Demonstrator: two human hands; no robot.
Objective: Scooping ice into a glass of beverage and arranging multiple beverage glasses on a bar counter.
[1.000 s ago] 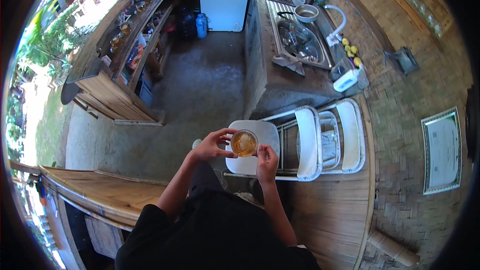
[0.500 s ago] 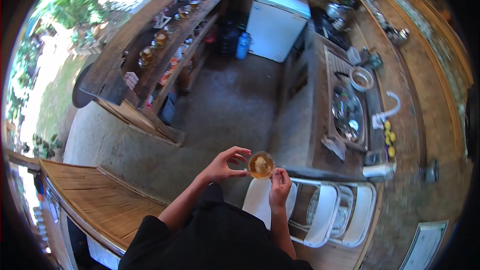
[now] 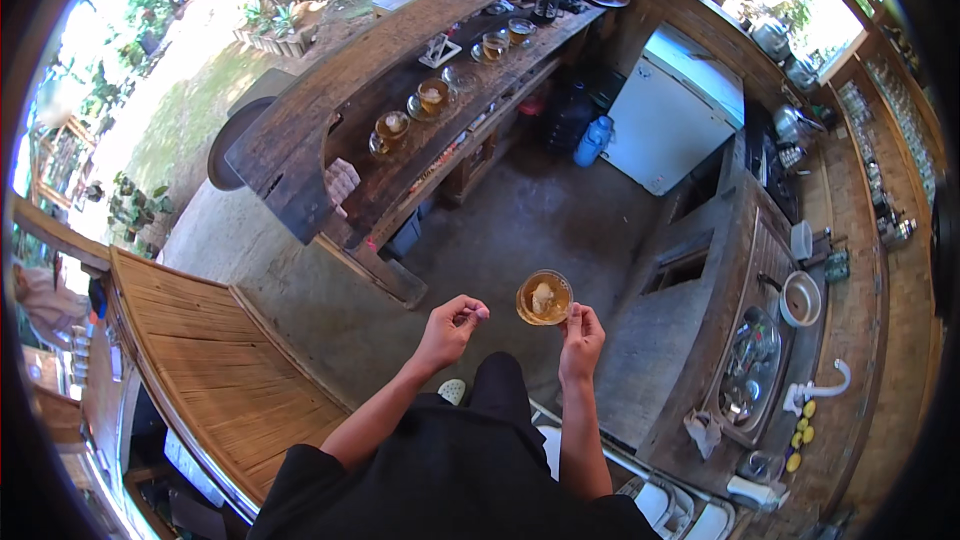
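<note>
My right hand (image 3: 581, 345) grips a clear glass cup (image 3: 530, 314) by its right side. The cup holds amber liquid with a pale lump in it. It is upright, in front of my body and above the floor. My left hand (image 3: 449, 331) is a short way left of the cup, not touching it, with its fingers curled in and nothing visible in them. Ahead on the left, similar glass cups (image 3: 432, 97) of amber liquid stand on the wooden counter, and a nearer cup (image 3: 391, 126) also has a pale lump.
The dark wooden counter (image 3: 285, 145) runs along the left, its end jutting toward me. A white chest freezer (image 3: 665, 115) and blue jug (image 3: 594, 140) stand at the back. To the right are a metal sink (image 3: 752, 365) and pot (image 3: 800, 298). Folding chairs (image 3: 665, 505) are close behind right.
My left hand has come away from the cup and its fingers have curled closed. My right hand still holds the cup. The view has swung left toward the counter, and a stepping foot shows.
</note>
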